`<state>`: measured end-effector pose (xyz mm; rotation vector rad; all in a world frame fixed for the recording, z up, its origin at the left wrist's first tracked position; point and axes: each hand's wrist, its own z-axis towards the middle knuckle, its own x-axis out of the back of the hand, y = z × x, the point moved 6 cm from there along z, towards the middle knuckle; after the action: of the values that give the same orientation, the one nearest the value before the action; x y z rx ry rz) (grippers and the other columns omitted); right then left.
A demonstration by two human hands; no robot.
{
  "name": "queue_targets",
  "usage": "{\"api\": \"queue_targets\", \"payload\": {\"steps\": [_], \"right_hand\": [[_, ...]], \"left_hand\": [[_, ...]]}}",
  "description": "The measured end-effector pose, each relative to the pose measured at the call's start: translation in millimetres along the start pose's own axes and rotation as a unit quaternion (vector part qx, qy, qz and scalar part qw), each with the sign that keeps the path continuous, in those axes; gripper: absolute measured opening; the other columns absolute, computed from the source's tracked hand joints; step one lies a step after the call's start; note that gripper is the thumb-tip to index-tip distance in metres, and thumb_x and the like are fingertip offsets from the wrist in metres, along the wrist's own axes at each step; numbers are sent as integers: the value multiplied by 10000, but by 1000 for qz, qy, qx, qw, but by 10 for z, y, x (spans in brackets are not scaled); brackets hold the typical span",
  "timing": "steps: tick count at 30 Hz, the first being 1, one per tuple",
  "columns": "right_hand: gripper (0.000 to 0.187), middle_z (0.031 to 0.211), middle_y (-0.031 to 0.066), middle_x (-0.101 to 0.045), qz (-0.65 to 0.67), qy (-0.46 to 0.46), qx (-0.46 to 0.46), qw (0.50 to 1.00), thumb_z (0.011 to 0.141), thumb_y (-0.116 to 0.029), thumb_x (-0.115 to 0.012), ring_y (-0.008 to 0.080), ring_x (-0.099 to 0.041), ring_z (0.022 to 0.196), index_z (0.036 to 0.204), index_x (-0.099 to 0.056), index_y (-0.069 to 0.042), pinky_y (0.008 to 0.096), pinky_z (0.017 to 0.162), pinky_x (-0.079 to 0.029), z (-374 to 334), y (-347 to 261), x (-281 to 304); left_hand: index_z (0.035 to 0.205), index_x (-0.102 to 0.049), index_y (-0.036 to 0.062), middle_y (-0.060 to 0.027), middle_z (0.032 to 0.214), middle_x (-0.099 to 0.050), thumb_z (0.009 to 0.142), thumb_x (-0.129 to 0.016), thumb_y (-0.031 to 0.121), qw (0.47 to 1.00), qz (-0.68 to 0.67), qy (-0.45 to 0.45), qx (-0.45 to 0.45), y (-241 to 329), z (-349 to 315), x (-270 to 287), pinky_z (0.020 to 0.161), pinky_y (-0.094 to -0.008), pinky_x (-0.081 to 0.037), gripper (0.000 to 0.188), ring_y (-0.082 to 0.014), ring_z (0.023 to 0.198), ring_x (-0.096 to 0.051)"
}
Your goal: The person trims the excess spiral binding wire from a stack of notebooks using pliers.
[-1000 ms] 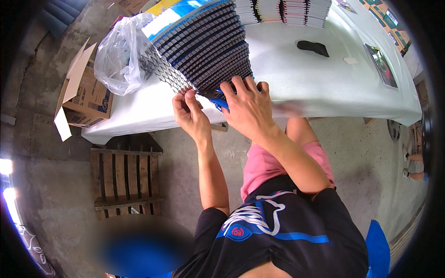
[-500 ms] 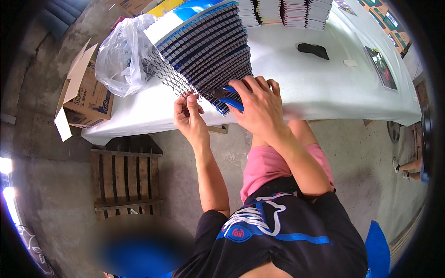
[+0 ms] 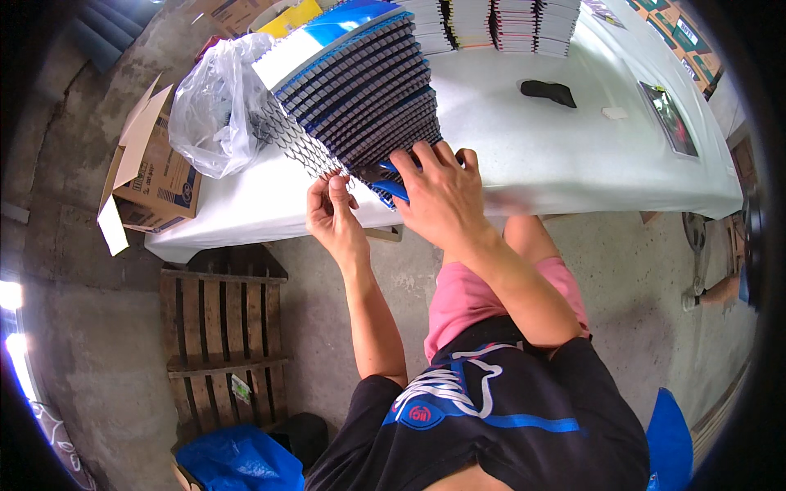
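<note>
A tall stack of spiral-bound notebooks (image 3: 372,98) leans at the near side of the table, its dark coil bindings facing me and a blue and white cover on top. My right hand (image 3: 446,196) is closed round blue-handled pliers (image 3: 391,190), whose dark jaws lie by the stack's near corner. Beside them, my left hand (image 3: 336,214) pinches a thin wire end, apparently part of a binding coil. Loose-looking dark coils (image 3: 295,143) fan out along the stack's left side. Where exactly the jaws meet the wire is too small to tell.
On the white-covered table (image 3: 524,164) are a clear plastic bag (image 3: 214,106), more bound notebooks (image 3: 516,29) at the back, a black cloth-like piece (image 3: 548,92) and a dark printed sheet (image 3: 667,119). An open cardboard box (image 3: 160,180) stands left; a wooden pallet (image 3: 221,327) lies below.
My right hand and the pliers have shifted slightly left, closer to my left hand. A blurred dark and blue shape at lower left is gone, and a person's legs at far right have moved.
</note>
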<state>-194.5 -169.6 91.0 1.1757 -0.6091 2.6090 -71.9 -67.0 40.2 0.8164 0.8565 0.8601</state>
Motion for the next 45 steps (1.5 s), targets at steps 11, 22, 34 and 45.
{"api": "queue_targets", "payload": {"steps": [11,22,34,45], "right_hand": [[304,798,80,-579,108,-20,-1,994,668,-190,-722,252,-595,763,925,-583,-109,375,663,-451,-55,136,-236],[520,948,20,-540,32,37,7,999,614,-253,-773,203,-524,903,1086,-576,-159,401,788,-350,4,48,26],[375,907,25,-551,26,22,2,999,668,-271,-744,201,-536,883,983,-599,-128,410,766,-362,0,8,30],[276,785,118,-630,176,-49,-35,983,721,-229,-702,301,-640,747,929,-600,-80,421,649,-515,46,86,-223]], "left_hand": [[1032,-592,-13,-19,806,-595,910,-606,170,998,54,-16,-27,106,6,-18,537,-174,-367,220,-33,627,-462],[1112,-570,-24,-10,820,-587,924,-587,212,996,55,-69,4,142,5,2,531,-174,-360,301,-30,652,-465],[1102,-575,-40,-32,851,-599,927,-582,198,995,66,-79,-11,164,13,1,541,-179,-375,296,-38,645,-465],[1078,-575,-35,-60,926,-605,933,-569,188,994,40,-103,-8,128,39,38,562,-188,-391,266,-52,698,-487]]}}
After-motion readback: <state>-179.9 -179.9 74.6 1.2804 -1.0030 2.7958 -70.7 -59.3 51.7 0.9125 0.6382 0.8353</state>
